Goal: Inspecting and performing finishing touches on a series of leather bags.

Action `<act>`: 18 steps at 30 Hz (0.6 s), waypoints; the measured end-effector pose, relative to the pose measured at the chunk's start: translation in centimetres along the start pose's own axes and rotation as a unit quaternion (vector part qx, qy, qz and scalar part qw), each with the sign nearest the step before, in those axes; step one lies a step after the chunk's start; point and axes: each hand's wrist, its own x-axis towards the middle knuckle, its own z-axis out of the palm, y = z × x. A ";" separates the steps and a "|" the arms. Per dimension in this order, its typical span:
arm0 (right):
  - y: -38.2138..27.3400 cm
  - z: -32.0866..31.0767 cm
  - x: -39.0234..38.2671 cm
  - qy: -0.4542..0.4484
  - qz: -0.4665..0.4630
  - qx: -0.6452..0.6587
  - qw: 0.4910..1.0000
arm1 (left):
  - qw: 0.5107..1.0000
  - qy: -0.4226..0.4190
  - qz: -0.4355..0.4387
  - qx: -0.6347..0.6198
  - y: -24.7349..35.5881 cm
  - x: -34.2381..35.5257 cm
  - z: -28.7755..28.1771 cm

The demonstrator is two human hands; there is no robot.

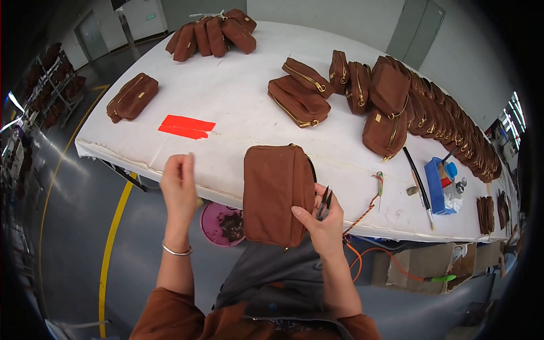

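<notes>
A brown zippered pouch (271, 192) is held upright at the table's near edge. My right hand (324, 224) grips its right side, with the thumb on the front face. Dark thread snips (324, 203) also sit in that hand, their tips pointing up. My left hand (180, 178) is raised to the left of the pouch, apart from it. Its fingers are pressed together in a pinch and slightly blurred; whatever they hold, if anything, is too small to make out.
Brown pouches (297, 99) lie on the white table (226, 90), with a long row at right. Red tape (187, 126) marks the table. Nearby are a screwdriver-like tool (379, 184) on a cord, a blue box (439, 187), a pink bin (212, 226) below and a cardboard box (413, 266).
</notes>
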 end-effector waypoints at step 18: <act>-6.2 -3.0 1.0 0.005 -0.036 -0.158 0.987 | 0.888 -0.334 0.045 -0.313 9.0 -1.8 5.7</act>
